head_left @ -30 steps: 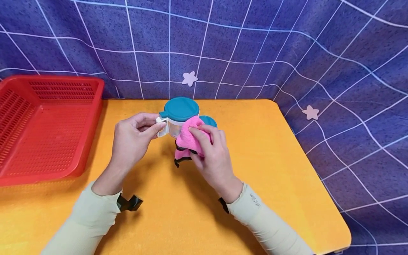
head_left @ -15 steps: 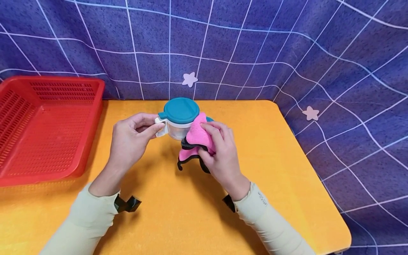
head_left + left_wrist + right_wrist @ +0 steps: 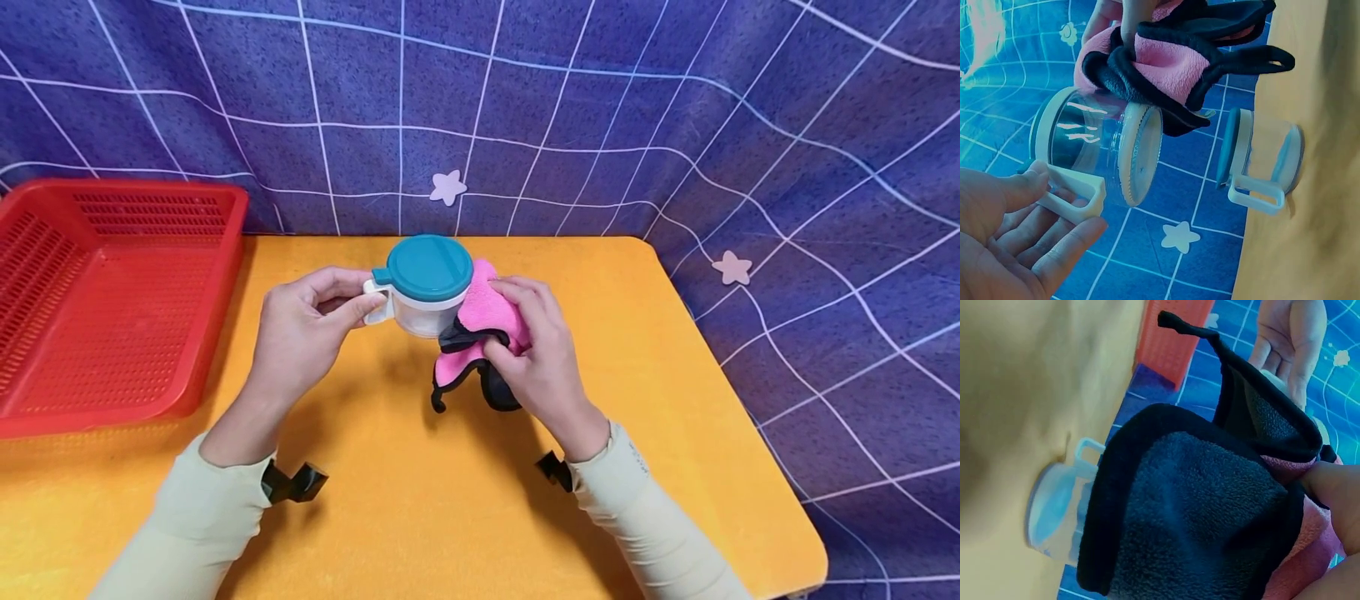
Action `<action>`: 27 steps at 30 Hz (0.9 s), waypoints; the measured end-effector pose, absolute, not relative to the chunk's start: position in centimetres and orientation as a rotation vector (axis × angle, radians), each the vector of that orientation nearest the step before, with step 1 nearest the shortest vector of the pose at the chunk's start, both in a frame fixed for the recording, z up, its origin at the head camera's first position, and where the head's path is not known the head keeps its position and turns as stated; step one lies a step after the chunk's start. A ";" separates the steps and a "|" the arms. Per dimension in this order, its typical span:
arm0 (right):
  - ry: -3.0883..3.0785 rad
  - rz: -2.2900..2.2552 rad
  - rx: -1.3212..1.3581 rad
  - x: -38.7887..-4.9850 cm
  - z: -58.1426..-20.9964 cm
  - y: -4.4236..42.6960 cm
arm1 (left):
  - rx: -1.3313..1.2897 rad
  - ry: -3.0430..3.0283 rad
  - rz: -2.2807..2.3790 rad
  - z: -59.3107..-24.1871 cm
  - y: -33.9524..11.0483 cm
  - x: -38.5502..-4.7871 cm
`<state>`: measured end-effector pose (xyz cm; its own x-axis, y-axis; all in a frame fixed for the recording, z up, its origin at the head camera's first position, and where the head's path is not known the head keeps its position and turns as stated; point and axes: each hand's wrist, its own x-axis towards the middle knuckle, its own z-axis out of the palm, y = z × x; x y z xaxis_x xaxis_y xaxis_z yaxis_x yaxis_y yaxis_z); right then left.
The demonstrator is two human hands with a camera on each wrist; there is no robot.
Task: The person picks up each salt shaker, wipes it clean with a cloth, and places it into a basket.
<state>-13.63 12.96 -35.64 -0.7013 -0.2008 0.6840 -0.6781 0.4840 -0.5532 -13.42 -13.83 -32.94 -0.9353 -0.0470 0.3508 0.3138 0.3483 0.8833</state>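
Observation:
By its white handle, my left hand (image 3: 300, 333) holds a clear seasoning jar (image 3: 427, 315) with a teal lid (image 3: 431, 267) above the table. The thumb and fingers pinch that handle. My right hand (image 3: 546, 362) grips a bunched cleaning cloth (image 3: 491, 308), pink on one side and dark grey on the other, with black edging. Part of the cloth lies against the jar's right side, and a loose end hangs down. A second jar of the same kind (image 3: 1266, 153) stands on the table in the left wrist view; from the head it is hidden behind the held jar and cloth.
A red plastic basket (image 3: 180, 392) sits on the left of the yellow table (image 3: 420, 517). Blue gridded fabric (image 3: 570, 100) with star shapes hangs behind the table and along its right side. Black camera mounts (image 3: 296, 482) are strapped at the wrists.
My right hand has moved right and slightly toward me with the cloth, from the jar's front to its right side. My left hand barely shifts. The second jar's lid has gone from head view.

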 end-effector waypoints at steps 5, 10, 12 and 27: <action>-2.201 1.211 0.731 -13.9 -35.5 13.4 | -0.250 -2.288 -1.621 -33.0 -14.0 -13.4; -2.216 1.262 0.770 -14.2 -35.2 13.8 | -0.223 -2.263 -1.671 -33.3 -14.0 -13.3; -2.232 1.291 0.795 -14.3 -35.0 14.0 | -0.214 -2.254 -1.694 -33.4 -14.1 -13.3; -2.280 1.510 0.950 -16.0 -34.4 15.6 | -0.346 -2.204 -1.665 -34.5 -14.4 -13.3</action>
<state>-15.98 15.58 -34.38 -0.7578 -0.3816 0.5293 -0.6362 0.2518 -0.7293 -13.32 -14.42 -34.52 -0.9067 -0.0193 0.4214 0.4001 0.2772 0.8736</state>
